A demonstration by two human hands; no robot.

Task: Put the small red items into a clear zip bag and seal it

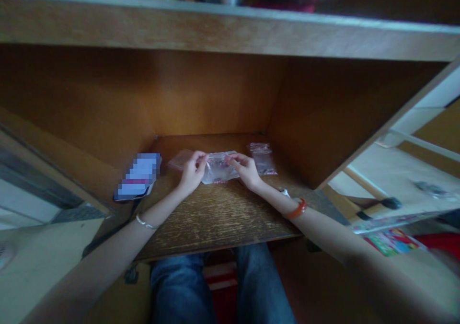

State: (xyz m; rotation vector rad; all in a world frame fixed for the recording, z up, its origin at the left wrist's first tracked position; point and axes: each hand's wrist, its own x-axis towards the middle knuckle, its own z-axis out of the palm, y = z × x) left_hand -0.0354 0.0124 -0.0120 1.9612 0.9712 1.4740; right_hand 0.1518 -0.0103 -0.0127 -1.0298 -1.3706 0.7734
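Note:
A small clear plastic bag (218,169) with something pinkish inside lies on the wooden desk (219,214). My left hand (192,170) pinches its top left edge with closed fingers. My right hand (245,168) pinches the top right edge, fingers also closed. Both hands rest near the back of the desk, close together. A silver bracelet is on my left wrist and an orange bangle on my right wrist.
A second small clear bag (263,158) lies to the right of my hands. A blurred-out flat object (138,176) lies at the left. Brown side walls and a shelf (230,27) overhead enclose the desk. My jeans-clad legs (219,285) are below the front edge.

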